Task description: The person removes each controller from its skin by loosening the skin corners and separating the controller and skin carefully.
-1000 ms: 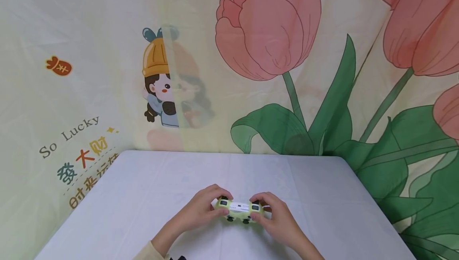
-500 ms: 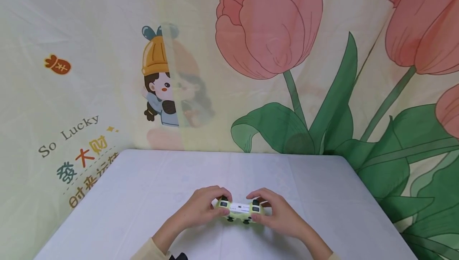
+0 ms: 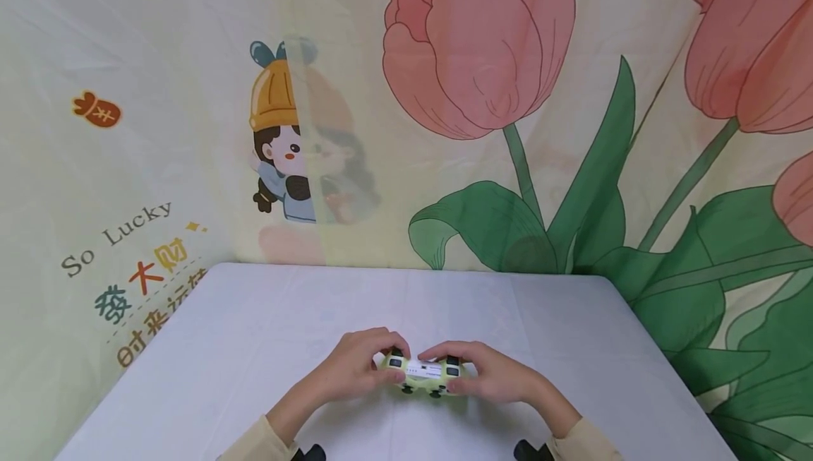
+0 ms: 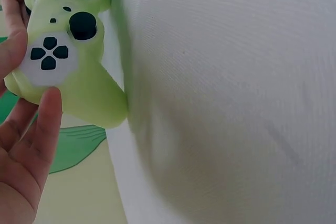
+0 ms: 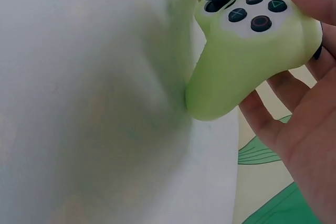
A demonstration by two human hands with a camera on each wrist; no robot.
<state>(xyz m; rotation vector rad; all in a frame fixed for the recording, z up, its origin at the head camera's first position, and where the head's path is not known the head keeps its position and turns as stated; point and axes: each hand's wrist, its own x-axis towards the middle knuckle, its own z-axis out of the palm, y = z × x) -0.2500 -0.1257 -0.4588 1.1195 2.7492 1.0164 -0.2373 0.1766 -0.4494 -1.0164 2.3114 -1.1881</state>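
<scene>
A light green game controller (image 3: pixel 424 370) with black sticks and buttons stands on its grips on the white table, its narrow top edge facing up. My left hand (image 3: pixel 365 364) holds one end, thumb on the near side and fingers round the far side. At the other end my right hand (image 3: pixel 498 370) holds it between thumb and fingers, with a finger reaching along over the top edge. In the left wrist view, the direction pad (image 4: pixel 49 53) lies beside the left thumb. The right wrist view shows the symbol buttons (image 5: pixel 257 12) near the right thumb.
The white-covered table (image 3: pixel 305 306) spreads around the hands. Behind it hangs a printed cloth with pink tulips (image 3: pixel 489 51) and a cartoon figure (image 3: pixel 282 150). Black wrist devices (image 3: pixel 532 450) show at the bottom edge, by beige sleeves (image 3: pixel 584 440).
My right hand has shifted, its fingers lifting and then reaching left across the controller's top edge. Its forearm has swung outward, bringing the sleeve into view. The left hand and controller stay nearly still.
</scene>
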